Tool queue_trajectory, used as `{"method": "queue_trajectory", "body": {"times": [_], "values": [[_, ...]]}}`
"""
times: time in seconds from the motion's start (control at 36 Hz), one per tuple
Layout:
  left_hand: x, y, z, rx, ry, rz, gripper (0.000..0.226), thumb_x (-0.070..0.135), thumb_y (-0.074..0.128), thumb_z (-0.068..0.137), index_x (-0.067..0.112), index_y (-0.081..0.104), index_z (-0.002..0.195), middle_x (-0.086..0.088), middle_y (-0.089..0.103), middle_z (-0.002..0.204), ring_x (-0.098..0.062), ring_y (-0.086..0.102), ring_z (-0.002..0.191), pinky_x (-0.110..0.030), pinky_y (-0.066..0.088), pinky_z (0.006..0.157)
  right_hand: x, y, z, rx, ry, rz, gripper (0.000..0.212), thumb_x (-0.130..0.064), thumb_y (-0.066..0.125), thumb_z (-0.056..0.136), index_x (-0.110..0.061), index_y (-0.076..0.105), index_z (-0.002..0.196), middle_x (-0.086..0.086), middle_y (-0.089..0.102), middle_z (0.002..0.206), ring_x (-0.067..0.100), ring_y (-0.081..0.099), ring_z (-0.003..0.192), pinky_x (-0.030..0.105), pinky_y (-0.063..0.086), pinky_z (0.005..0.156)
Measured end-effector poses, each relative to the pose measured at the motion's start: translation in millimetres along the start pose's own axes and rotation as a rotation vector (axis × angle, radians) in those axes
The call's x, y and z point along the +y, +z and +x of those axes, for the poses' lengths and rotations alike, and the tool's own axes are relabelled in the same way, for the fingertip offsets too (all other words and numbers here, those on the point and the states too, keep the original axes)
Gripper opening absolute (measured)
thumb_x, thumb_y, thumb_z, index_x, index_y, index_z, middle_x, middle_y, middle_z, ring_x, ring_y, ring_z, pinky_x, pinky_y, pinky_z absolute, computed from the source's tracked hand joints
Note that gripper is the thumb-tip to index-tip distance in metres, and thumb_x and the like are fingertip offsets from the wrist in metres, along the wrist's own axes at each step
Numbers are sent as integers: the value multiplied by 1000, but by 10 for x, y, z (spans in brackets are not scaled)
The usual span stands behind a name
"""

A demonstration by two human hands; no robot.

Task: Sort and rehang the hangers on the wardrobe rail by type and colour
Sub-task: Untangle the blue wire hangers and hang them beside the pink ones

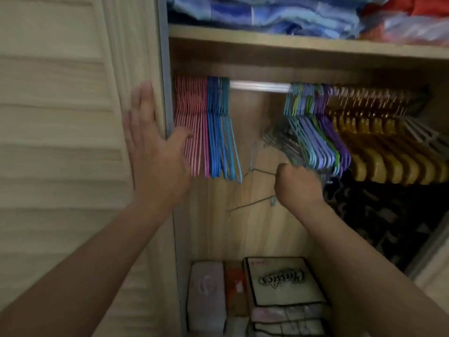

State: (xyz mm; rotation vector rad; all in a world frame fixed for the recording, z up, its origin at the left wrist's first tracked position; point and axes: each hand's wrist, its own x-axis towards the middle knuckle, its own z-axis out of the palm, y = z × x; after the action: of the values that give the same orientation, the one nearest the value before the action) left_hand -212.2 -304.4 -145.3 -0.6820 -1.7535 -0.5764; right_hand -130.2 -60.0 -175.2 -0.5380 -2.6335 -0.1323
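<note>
So far I am getting the left end of the rail (260,85) in order: pink hangers (192,122), then blue hangers (218,125). I am gripping a bunch of thin wire hangers (279,142) in my right hand (297,184), off the rail, while my left hand (155,152) is reaching forward, fingers spread. The mixed blue, green and purple hangers (315,132) are looking unsorted.

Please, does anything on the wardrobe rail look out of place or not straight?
Yes. In the mixed bunch, right of the bare rail, green hangers sit among light blue and purple ones, so colours are unsorted. Thin grey wire hangers splay out sideways, tilted, near the right hand. The pink hangers and blue hangers hang straight.
</note>
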Motion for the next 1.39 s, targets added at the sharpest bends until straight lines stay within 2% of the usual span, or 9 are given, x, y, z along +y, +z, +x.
{"method": "queue_trajectory", "body": {"times": [0.14, 0.28, 0.42, 0.5, 0.83, 0.92, 1.0, 1.08, 1.39], "values": [[263, -224, -702, -4, -263, -471, 55, -16, 45, 76, 11, 62, 121, -32, 38, 147, -22, 39, 146, -41, 32, 120, -5, 653, -838, -167, 150, 154, 13, 0, 46, 90, -11, 45, 82, 8, 48, 74, 32, 54, 70, 32, 34, 58], [465, -371, -2291, -506, -778, -581, 41, -10, 52, 91, 30, 63, 92, 10, 67, 94, -2, 63, 91, -16, 47, 81, 83, 1459, -1942, -535, 306, 340, 20, -5, 51, 92, -15, 50, 74, 1, 54, 69, 28, 62, 74, 30, 38, 56], [500, -526, -3730, -1079, -979, -505, 29, 8, 57, 99, 35, 68, 97, 6, 66, 98, -30, 68, 103, -29, 44, 85, 339, 1749, -2577, -767, 473, 674, 13, -5, 58, 91, -15, 63, 83, 4, 72, 71, 24, 71, 70, 40, 60, 61], [495, -672, -4049, -1203, -992, -555, 35, 15, 59, 98, 50, 61, 96, 25, 70, 102, -3, 67, 105, -31, 49, 92, 408, 1637, -2573, -840, 583, 939, 15, -9, 51, 102, -9, 64, 95, 7, 71, 66, 27, 67, 58, 34, 51, 56], [101, -768, -4229, -1277, -1160, -432, 17, 16, 70, 97, 24, 60, 108, 3, 64, 107, -15, 60, 106, -24, 37, 90, 662, 1040, -2137, -804, 393, 1124, 19, -19, 54, 103, -9, 70, 103, 10, 72, 77, 32, 73, 70, 38, 59, 65], [98, -864, -4144, -1348, -1284, -571, 25, 48, 75, 87, 24, 70, 94, 5, 75, 94, 4, 69, 84, -24, 49, 85, 737, 1066, -2129, -770, 436, 1108, 18, -20, 56, 102, -10, 71, 101, 12, 69, 74, 30, 71, 68, 35, 58, 61], [100, -895, -4083, -1406, -1594, -726, 52, 47, 68, 93, -5, 70, 99, -25, 75, 96, -12, 74, 64, -20, 54, 56, 805, 1349, -2181, -697, 513, 814, 24, -29, 57, 102, -11, 70, 93, 11, 69, 83, 36, 69, 83, 38, 56, 70], [143, -828, -3909, -1636, -1626, -787, 42, 35, 42, 108, 0, 63, 121, -12, 78, 108, -20, 75, 83, -26, 51, 70, 949, 1618, -2308, -533, 512, 319, 46, -45, 37, 96, -13, 67, 109, 13, 65, 113, 38, 55, 106, 40, 47, 88], [856, -419, -3226, -1235, -1902, -1345, 35, 28, 56, 99, 8, 62, 126, -11, 70, 130, -31, 69, 105, -47, 55, 90, 314, 1171, -2411, -864, 461, 1074, 32, -39, 50, 103, -13, 69, 106, 2, 70, 89, 18, 68, 79, 40, 56, 78]]}}
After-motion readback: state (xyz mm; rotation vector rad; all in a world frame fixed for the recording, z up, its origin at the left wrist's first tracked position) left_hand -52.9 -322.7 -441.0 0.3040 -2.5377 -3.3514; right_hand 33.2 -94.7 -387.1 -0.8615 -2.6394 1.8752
